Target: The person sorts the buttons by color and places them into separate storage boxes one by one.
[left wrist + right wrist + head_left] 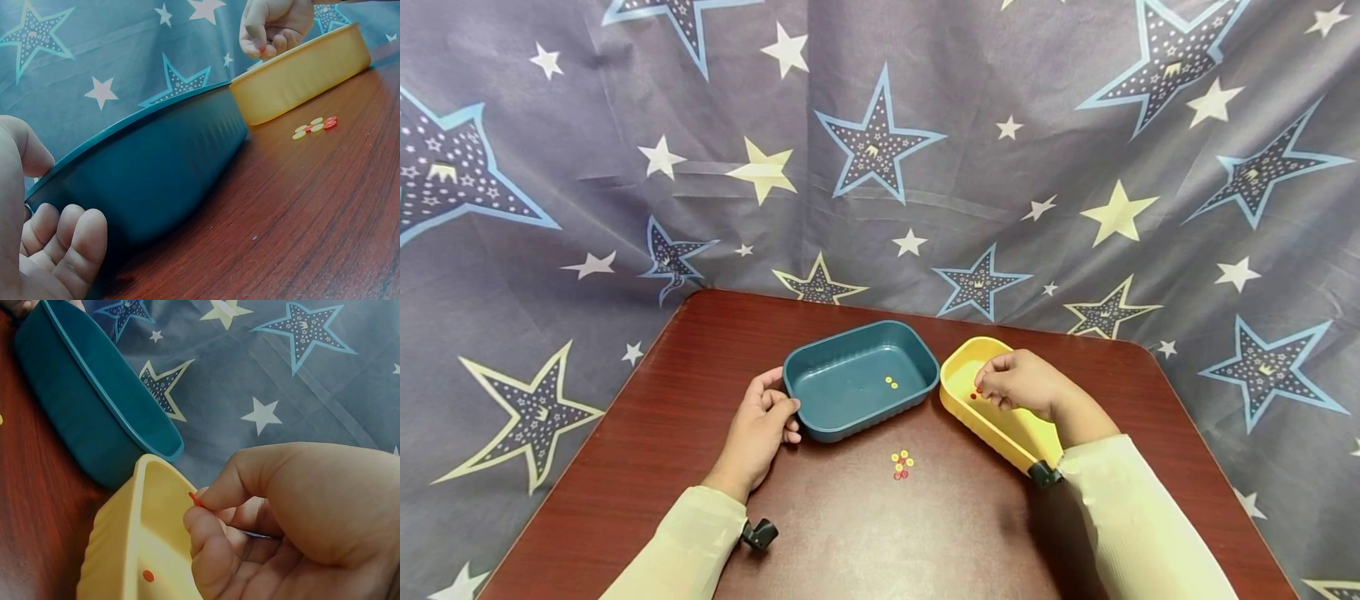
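My left hand (758, 433) grips the left end of a teal container (842, 400), thumb at the rim and the other fingers curled against its outer wall. Two small yellow buttons (893, 385) lie inside it. Over the yellow container (973, 421), my right hand (1024, 385) pinches a small red button (195, 499) between thumb and forefinger. Below that hand, another red button (148, 575) is on the container's inside. Several yellow and red buttons (910, 462) form a small cluster on the table in front of the containers.
Both containers stand on a dark red-brown wooden table (842, 533), their near corners almost meeting. A grey curtain (715, 242) with a star print hangs behind the table and along its sides. Black camera mounts (760, 534) stick out at the wrists.
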A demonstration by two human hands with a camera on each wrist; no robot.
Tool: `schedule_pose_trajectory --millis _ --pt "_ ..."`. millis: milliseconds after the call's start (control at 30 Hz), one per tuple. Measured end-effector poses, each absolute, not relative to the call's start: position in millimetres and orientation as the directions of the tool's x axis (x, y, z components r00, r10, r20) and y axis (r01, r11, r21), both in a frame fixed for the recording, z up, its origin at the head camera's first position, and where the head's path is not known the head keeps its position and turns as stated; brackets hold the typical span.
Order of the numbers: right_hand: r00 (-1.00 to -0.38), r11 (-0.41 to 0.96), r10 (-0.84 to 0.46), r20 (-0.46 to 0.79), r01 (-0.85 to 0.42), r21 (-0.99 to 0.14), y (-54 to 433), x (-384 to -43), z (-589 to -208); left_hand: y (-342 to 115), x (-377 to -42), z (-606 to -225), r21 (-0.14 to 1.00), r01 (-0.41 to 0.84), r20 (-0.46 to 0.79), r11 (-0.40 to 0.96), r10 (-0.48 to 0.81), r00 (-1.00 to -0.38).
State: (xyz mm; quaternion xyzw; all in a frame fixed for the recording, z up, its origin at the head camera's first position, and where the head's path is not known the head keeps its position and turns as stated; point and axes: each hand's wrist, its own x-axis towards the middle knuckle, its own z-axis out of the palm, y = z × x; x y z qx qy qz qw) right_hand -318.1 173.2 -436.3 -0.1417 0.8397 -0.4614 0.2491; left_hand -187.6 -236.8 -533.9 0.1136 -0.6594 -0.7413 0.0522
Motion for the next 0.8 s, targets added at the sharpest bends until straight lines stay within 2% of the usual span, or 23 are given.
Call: schedule_pose_trajectory --millis 367,800 --pt "-0.801 0.582 -0.474 -0.365 0.027 -0.813 182 -327 -440 -236 -187 -534 0.990 -0.067 -0.095 -0.128 -0.228 -0.969" --pt "-0.793 0.634 -0.445 -0.416 0.049 -0.772 189 -332 -444 -236 -187 -533 0.989 -0.066 -0.096 -0.135 -0.227 -0.969"
